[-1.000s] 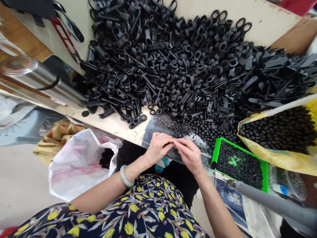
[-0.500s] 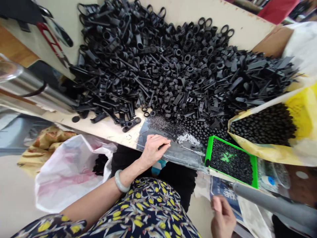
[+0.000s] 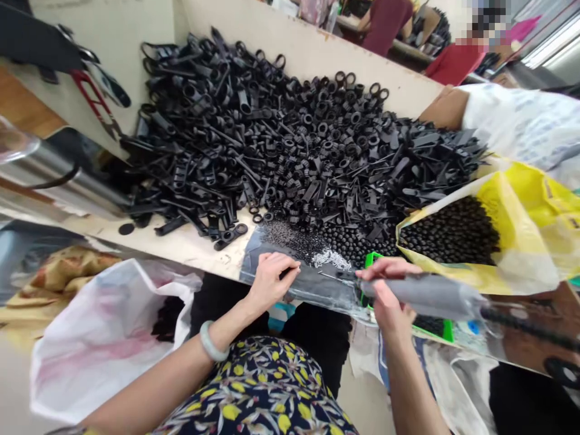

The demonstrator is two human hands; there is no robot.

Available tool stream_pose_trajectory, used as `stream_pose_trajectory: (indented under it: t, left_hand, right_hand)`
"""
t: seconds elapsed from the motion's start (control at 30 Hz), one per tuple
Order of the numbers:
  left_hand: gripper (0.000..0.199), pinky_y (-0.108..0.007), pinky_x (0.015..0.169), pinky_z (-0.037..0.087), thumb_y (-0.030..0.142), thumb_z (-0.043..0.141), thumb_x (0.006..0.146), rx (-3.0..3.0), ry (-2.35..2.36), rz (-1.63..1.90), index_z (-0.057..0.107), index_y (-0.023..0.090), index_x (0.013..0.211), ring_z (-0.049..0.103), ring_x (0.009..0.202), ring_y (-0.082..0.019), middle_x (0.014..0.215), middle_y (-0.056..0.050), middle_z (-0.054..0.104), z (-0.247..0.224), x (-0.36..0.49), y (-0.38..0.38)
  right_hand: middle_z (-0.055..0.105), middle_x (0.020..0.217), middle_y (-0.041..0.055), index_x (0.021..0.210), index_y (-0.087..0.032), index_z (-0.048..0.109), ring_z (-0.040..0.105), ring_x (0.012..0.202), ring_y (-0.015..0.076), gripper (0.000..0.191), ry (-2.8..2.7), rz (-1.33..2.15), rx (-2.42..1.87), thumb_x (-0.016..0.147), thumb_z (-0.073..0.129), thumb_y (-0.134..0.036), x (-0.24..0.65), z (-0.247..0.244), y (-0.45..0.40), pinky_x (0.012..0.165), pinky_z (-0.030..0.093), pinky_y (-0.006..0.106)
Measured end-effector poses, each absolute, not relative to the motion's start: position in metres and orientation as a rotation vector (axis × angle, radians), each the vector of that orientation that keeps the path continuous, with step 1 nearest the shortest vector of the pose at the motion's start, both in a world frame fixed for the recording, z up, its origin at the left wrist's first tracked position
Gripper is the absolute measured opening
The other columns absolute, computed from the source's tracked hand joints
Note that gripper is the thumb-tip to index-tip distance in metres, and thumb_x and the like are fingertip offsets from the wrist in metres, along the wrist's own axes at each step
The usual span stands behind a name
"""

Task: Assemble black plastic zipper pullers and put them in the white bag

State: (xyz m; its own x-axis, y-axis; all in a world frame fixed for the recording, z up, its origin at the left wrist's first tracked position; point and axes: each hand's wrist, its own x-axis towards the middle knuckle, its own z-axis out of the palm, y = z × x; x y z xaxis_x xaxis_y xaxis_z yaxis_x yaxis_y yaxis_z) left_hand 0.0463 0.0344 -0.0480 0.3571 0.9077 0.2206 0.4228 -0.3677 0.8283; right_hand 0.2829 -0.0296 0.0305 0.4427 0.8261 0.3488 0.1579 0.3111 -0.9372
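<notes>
My left hand (image 3: 272, 281) is closed in a pinch over the grey mat (image 3: 308, 287) at the table's front edge. Something tiny and pale shows at its fingertips, too small to name. My right hand (image 3: 394, 296) is wrapped round a grey, corded electric screwdriver (image 3: 435, 295), held level with its front end toward the left. Beneath that hand, a green tray (image 3: 447, 331) of small black parts is partly covered. Between my hands, a thin metal rod (image 3: 333, 277) lies on the mat, just below a little heap of silvery pieces (image 3: 331, 260).
Black plastic parts (image 3: 290, 145) form a big pile across the table. To the right stands a yellow-white bag (image 3: 521, 241) of black pieces. A steel flask (image 3: 77, 175) is at left, with a white sack (image 3: 104, 338) below the edge. People are beyond the partition (image 3: 362, 66).
My right hand has come up from the lower right and taken hold of the electric screwdriver, now over the green tray. My left hand keeps its pinch. The view has tilted up.
</notes>
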Motion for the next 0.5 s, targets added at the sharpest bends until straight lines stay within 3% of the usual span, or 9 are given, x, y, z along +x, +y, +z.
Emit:
stream_pose_trajectory:
  t: [0.1, 0.2, 0.33, 0.5]
  left_hand:
    - [0.008, -0.041, 0.093, 0.037, 0.023, 0.066, 0.097, 1.928, 1.161, 0.925, 0.071, 0.023, 0.090, 0.070, 0.091, -0.019, 0.095, 0.000, 0.080, -0.047, 0.047, 0.035]
    - [0.007, -0.041, 0.092, 0.037, 0.023, 0.067, 0.096, 1.917, 1.153, 0.932, 0.071, 0.023, 0.091, 0.070, 0.089, -0.019, 0.093, 0.000, 0.080, -0.048, 0.046, 0.034]
    - [0.006, -0.040, 0.089, 0.036, 0.023, 0.068, 0.096, 1.933, 1.142, 0.948, 0.072, 0.022, 0.091, 0.069, 0.087, -0.018, 0.090, 0.001, 0.078, -0.050, 0.045, 0.034]
    - [0.007, -0.040, 0.089, 0.036, 0.023, 0.067, 0.096, 1.932, 1.142, 0.953, 0.070, 0.022, 0.090, 0.069, 0.087, -0.018, 0.089, 0.001, 0.078, -0.050, 0.045, 0.034]
  right_hand:
    - [0.062, 0.078, -0.0092, 0.096, -0.028, 0.045, 0.056, 0.051, 0.0116, 0.036, -0.967, 0.694, -1.054, 0.078, 0.074, -0.019, 0.234, 0.026, 0.010, 0.055, 0.057, 0.030]
    - [0.059, 0.068, -0.0100, 0.099, -0.027, 0.051, 0.048, 0.044, 0.0094, 0.027, -0.924, 0.767, -0.948, 0.081, 0.069, -0.018, 0.202, 0.020, 0.031, 0.045, 0.047, 0.024]
    - [0.061, 0.068, -0.0091, 0.102, -0.026, 0.057, 0.049, 0.042, 0.0091, 0.022, -0.964, 0.775, -0.891, 0.083, 0.067, -0.020, 0.186, 0.012, 0.038, 0.042, 0.045, 0.023]
    - [0.059, 0.070, -0.0095, 0.093, -0.028, 0.048, 0.050, 0.044, 0.0090, 0.023, -0.986, 0.781, -0.874, 0.083, 0.067, -0.021, 0.184, 0.007, 0.040, 0.042, 0.044, 0.024]
